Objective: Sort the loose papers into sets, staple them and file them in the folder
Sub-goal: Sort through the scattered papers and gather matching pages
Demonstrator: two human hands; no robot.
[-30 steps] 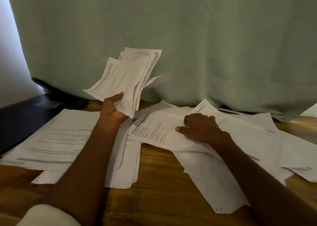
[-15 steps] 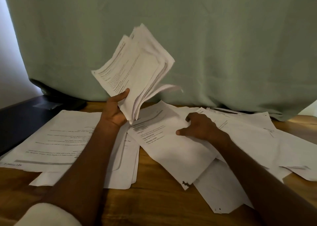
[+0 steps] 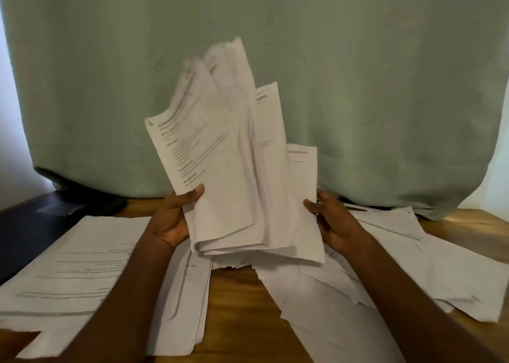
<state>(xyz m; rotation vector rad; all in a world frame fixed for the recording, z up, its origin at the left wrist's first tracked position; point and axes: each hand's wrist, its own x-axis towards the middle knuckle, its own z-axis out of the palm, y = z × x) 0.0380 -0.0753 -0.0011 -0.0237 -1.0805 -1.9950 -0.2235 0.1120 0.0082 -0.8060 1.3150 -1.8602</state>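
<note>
A fanned bundle of printed white papers (image 3: 228, 175) stands upright above the wooden table (image 3: 234, 302). My left hand (image 3: 173, 219) grips its lower left edge, thumb across the front sheet. My right hand (image 3: 333, 222) holds the rightmost sheet at its right edge, thumb on the front. More loose papers lie flat on the table: a pile at the left (image 3: 82, 274) and an overlapping spread at the right (image 3: 413, 266). The upper sheets of the bundle are blurred. No stapler or folder shows.
A pale green curtain (image 3: 358, 87) hangs right behind the table, its hem touching the far edge. A dark surface (image 3: 30, 225) lies at the far left beside the papers. A strip of bare wood runs between the two paper piles.
My right hand lifted a sheet off the table and brought it against the bundle. The left hand swung the bundle rightward and more upright, toward the middle.
</note>
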